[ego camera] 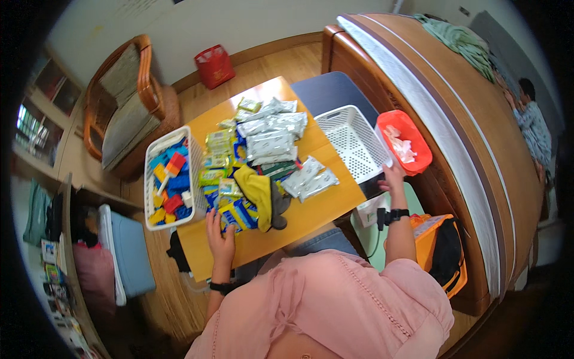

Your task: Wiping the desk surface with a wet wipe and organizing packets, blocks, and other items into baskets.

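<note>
My left hand (221, 240) is over the near left part of the wooden table (309, 220), fingers apart and nothing in it. Its fingertips are beside blue-and-yellow snack packets (241, 215). At the near corner of a white perforated plastic basket (356, 155), my right hand (393, 178) has its fingers at the rim; whether they grip it, I cannot tell. No contents show in that basket. Silver foil packets (271, 141), green-yellow packets (219, 141) and a yellow and grey cloth item (255, 190) lie heaped on the table.
A white basket of toy building blocks (172, 184) stands at the table's left edge. Right of the perforated basket is a red-lined bin (410, 143) with crumpled tissue. An orange container (441, 256) sits by the bed (430, 85). Another person (533, 121) is beyond the bed.
</note>
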Tool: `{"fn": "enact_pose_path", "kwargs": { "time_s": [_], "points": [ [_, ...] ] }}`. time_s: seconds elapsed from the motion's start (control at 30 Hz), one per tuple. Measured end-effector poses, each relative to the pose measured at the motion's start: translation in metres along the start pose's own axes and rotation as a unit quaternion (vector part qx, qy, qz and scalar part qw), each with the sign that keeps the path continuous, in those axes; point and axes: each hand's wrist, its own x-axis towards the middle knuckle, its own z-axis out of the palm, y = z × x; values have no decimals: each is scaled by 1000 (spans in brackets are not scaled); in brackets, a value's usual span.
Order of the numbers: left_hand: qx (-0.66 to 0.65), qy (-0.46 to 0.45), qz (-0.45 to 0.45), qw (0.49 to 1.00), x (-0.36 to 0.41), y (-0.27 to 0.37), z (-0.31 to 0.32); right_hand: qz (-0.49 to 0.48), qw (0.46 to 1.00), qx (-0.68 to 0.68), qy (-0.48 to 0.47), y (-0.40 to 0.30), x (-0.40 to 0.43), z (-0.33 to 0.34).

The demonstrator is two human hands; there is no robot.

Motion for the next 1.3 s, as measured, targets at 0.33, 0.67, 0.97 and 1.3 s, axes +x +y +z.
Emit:
{"fn": "enact_pose_path", "kwargs": {
  "time_s": [0.33,0.67,0.97,1.3],
  "points": [
    [-7,27,4,1000,0,1,-1,-433,882,-104,-154,-92,-164,107],
    [16,-4,63,998,26,33,-12,-476,809,-139,-315,-114,-234,181],
    [35,-57,62,996,26,33,0,-477,853,-116,-175,-143,-195,188],
    [-25,-3,80,996,37,50,-20,-630,711,-269,-163,-185,-164,221]
  ]
}}
